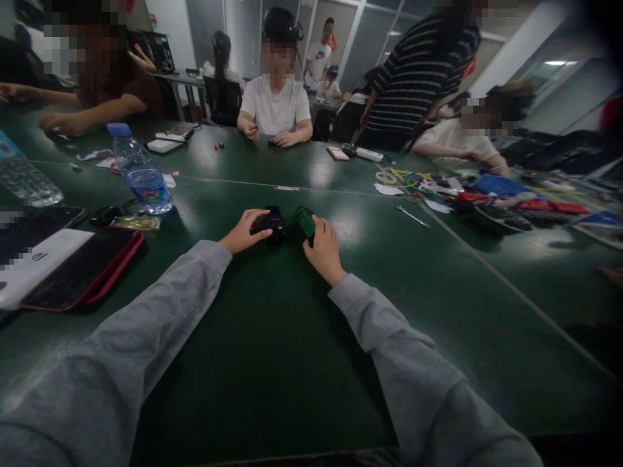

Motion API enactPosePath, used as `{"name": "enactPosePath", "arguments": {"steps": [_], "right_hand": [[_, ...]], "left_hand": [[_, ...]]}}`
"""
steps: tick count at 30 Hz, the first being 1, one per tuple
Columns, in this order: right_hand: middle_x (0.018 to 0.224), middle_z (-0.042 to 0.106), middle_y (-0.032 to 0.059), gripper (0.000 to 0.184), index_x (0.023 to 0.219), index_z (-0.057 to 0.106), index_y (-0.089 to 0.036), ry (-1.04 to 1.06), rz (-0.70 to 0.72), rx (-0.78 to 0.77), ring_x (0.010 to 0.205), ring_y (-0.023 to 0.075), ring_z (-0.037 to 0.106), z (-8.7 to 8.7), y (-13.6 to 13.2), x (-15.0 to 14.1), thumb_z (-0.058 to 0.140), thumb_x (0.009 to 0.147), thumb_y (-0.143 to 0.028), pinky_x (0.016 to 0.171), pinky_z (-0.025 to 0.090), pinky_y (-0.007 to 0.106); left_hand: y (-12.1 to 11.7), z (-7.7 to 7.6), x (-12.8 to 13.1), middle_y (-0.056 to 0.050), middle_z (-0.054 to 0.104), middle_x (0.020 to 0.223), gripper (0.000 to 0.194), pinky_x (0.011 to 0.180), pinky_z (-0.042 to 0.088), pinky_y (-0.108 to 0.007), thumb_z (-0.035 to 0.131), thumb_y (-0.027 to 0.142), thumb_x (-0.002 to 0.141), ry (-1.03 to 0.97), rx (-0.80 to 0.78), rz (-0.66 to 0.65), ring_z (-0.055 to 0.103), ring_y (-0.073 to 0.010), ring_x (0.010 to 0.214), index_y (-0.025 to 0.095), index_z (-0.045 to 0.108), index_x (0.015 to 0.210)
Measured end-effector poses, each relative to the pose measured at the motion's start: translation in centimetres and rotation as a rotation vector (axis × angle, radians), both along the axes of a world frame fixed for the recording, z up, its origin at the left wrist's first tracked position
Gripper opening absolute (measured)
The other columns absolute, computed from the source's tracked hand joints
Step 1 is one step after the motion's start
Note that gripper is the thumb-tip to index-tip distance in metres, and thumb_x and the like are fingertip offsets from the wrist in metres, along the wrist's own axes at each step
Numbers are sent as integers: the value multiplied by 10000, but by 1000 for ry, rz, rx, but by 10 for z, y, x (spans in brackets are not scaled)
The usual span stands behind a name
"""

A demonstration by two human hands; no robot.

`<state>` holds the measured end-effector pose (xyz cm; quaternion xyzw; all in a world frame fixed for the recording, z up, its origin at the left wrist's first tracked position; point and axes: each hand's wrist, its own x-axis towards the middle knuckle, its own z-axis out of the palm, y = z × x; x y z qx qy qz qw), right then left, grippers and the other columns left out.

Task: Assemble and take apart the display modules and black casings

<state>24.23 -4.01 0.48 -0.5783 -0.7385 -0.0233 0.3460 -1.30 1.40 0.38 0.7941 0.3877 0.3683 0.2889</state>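
A small black device (275, 224) is on the green table (272, 337), in front of the person, with the left hand (243, 233) curled loosely around its left side, thumb and fingers against it. Just to its right, a small box with a green face (304, 222) is tilted in the grasp of the right hand (325, 250), fingers along its right side. The two things are near each other but apart, so nothing is joined or stacked between them. Handling looks under way, with both things taken in hand; neither is released or set aside. Whether anything on either one is finished, and how much remains, I cannot tell, as the fingers and dim light hide the details

Farther out, a wrench (413, 216) lies to the right, apart from both hands, as do the tangled cables (403, 178). To the left are a water bottle (143, 175) and a phone in a red case (92, 266), neither touched by either hand
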Motion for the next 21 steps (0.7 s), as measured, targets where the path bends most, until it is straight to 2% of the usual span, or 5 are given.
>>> {"name": "enactPosePath", "arguments": {"steps": [5, 10, 14, 18, 21], "right_hand": [[1362, 399, 191, 478, 1362, 439, -133, -3, 45, 19, 1295, 343, 384, -1, -1, -2, 473, 908, -283, 1057, 381, 561], [1227, 525, 208, 537, 1309, 451, -57, 171, -50, -31, 1168, 313, 517, -8, 10, 5, 577, 845, -294, 999, 452, 488], [1118, 611, 166, 490, 1265, 479, -80, 210, -86, -75, 1008, 285, 605, -6, 11, 7, 595, 823, -258, 896, 511, 447], [1374, 459, 190, 564, 1354, 410, -97, -48, -80, 48, 1280, 321, 432, 4, 0, -4, 519, 800, -98, 1050, 396, 498], [1446, 361, 206, 595, 1410, 349, -99, -191, -55, 52, 1345, 338, 339, 8, -7, -13, 501, 835, -105, 1074, 358, 531]], "left_hand": [[1, -1, 0, -123, 362, 1368, 629, 996, 463, -521, 620, 550, 815, -12, -2, -3, 536, -275, 1117, 273, 447, 1352], [1, -1, -1, -119, 358, 1368, 638, 1004, 460, -521, 611, 557, 820, 8, -14, 5, 539, -271, 1117, 263, 438, 1360], [1, -2, -1, -117, 358, 1365, 646, 1006, 465, -505, 610, 555, 821, 13, -17, 4, 552, -259, 1096, 252, 437, 1365], [2, -2, -1, -113, 362, 1363, 657, 1001, 469, -503, 613, 556, 818, 26, -22, 13, 546, -264, 1102, 256, 432, 1374], [1, -2, 0, -118, 372, 1351, 660, 1003, 467, -498, 614, 554, 819, 25, -12, 16, 549, -258, 1089, 246, 432, 1373]]}}
